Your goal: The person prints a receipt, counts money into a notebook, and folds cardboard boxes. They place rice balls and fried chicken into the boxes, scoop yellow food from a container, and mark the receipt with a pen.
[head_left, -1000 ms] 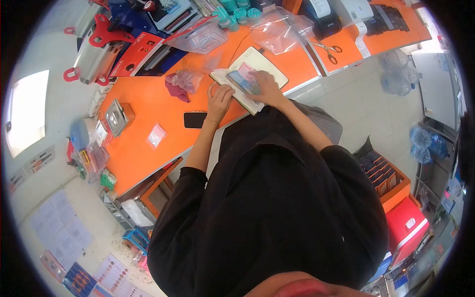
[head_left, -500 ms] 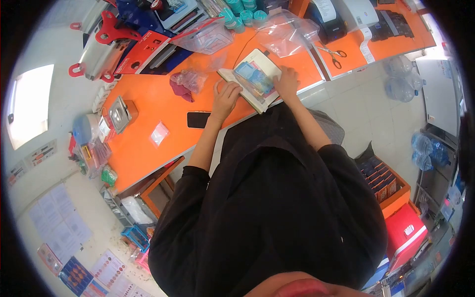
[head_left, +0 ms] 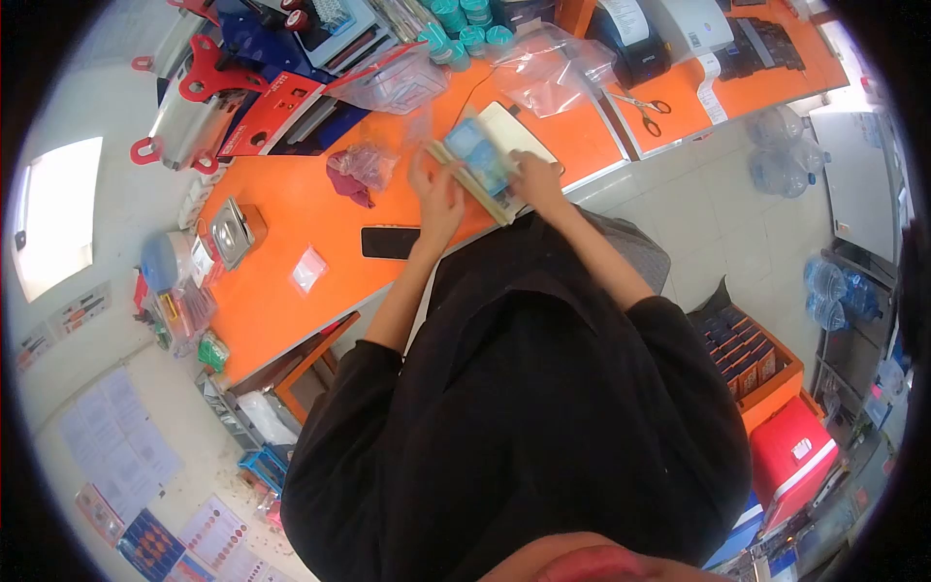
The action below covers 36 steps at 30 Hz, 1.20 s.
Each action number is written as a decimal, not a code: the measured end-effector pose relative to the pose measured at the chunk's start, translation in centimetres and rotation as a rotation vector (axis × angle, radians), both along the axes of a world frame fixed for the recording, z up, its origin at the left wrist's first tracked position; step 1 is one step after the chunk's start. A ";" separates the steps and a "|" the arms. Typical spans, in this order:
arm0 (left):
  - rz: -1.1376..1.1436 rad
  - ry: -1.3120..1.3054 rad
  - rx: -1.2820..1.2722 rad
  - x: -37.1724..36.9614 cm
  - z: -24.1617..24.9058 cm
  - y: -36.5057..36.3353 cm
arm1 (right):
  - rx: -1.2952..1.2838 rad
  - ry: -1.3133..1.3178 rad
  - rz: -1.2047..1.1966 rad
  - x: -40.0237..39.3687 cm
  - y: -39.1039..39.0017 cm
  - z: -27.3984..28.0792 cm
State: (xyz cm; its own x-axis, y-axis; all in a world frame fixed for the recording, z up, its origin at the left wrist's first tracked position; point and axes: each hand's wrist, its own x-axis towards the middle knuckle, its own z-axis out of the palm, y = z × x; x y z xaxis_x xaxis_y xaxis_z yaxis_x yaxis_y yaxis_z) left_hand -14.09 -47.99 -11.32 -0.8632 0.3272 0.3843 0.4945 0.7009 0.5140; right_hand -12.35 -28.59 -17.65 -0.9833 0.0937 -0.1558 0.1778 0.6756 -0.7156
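Note:
An open notebook (head_left: 519, 136) with cream pages lies at the near edge of the orange table. Blue banknotes (head_left: 475, 155) are over its left side, slightly blurred. My left hand (head_left: 441, 202) grips the notebook's left part, fingers over the edge. At the notes' right edge, my right hand (head_left: 535, 182) has its fingers closed on them; its fingertips are partly smeared by motion. A black phone (head_left: 390, 242) lies on the table, just left of my left wrist.
Left of the notebook are a crumpled plastic bag with maroon cloth (head_left: 361, 175) and a small clear packet (head_left: 309, 269). Scissors (head_left: 642, 109) and a receipt printer (head_left: 630, 48) are at the back right. A metal container (head_left: 233, 233) stands at the left.
The banknotes have shifted left with my right hand, baring more of the right page. My left hand has tilted the notebook's left side up somewhat.

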 end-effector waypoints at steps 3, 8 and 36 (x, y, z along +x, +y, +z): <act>0.197 -0.508 0.519 1.8 -1.2 -1.0 | -0.158 0.030 0.357 1.7 -2.2 2.7; 0.358 -0.569 0.699 3.2 -4.4 -2.2 | -0.262 -0.069 0.501 2.1 -3.9 -0.8; 0.447 -0.476 0.526 3.4 -5.1 0.0 | -0.657 -0.345 0.318 -0.4 -1.4 1.4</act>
State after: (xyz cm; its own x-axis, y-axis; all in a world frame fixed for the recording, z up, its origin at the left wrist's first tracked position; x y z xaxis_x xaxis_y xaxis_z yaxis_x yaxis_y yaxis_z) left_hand -10.74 -47.99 -16.47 -0.9777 -0.2047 -0.0469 -0.1253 0.3894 0.9125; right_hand -12.70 -30.01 -16.26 -0.8340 -0.3986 -0.3816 0.3313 0.1912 -0.9239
